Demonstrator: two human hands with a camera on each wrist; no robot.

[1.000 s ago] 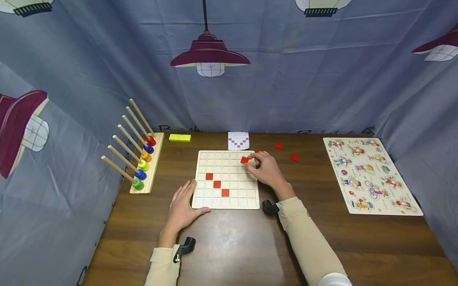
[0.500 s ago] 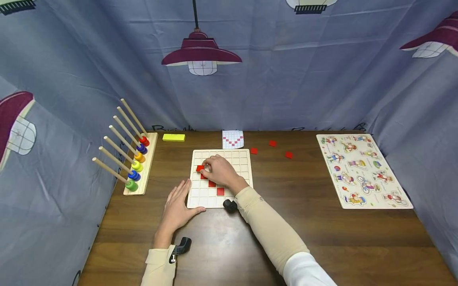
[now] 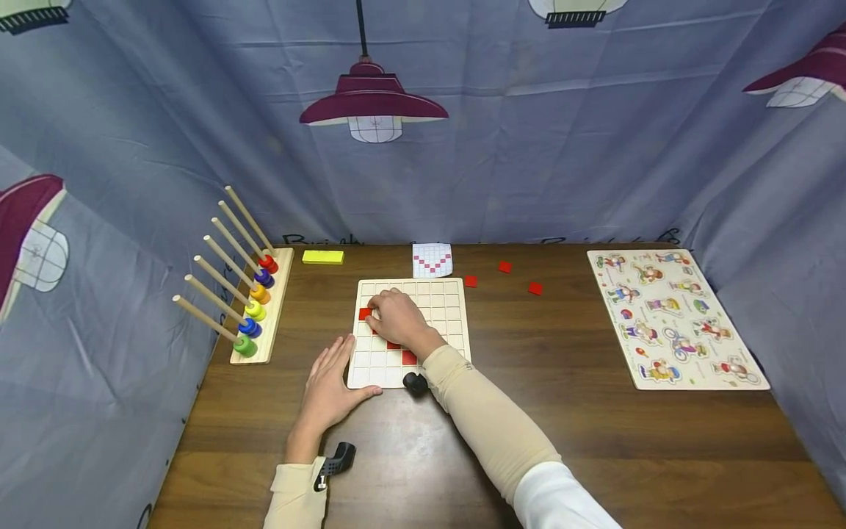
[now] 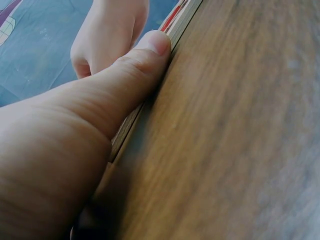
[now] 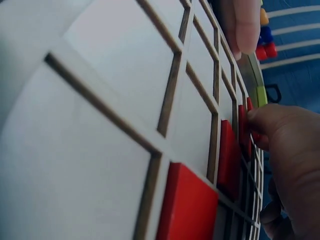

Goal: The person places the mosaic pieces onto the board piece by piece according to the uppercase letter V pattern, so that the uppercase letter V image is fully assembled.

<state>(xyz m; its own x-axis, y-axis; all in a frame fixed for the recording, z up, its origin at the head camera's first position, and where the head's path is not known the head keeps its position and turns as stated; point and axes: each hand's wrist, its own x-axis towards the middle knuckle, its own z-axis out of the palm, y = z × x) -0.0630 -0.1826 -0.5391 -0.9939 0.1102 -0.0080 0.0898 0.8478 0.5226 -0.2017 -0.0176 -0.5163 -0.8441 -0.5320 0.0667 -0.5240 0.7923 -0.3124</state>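
Observation:
A pale wooden grid board (image 3: 439, 360) lies on the table. My right hand (image 3: 399, 317) reaches across it, thumb and fingers pinching a red square tile (image 3: 364, 314) at a cell by the left edge. In the right wrist view the thumb (image 5: 280, 122) touches red at the far end of a diagonal row of tiles. Nearer in that row are a red tile (image 5: 187, 205) and another red tile (image 5: 229, 160); the hand partly covers the row in the head view. My left hand (image 3: 330, 386) rests with straight fingers along the board's left edge, thumb (image 4: 145, 55) at its front edge.
Behind the board is a pattern card (image 3: 432, 261). Loose red tiles (image 3: 505, 267) lie at the back right. A peg stand with coloured rings (image 3: 280, 294) and a yellow block (image 3: 323, 257) are on the left. A picture puzzle board (image 3: 674, 323) lies on the right.
My right hand has carried the red tile from the board's back right to its left edge, lowering it at a left cell. My left hand stays at the corner. The view shifts slightly.

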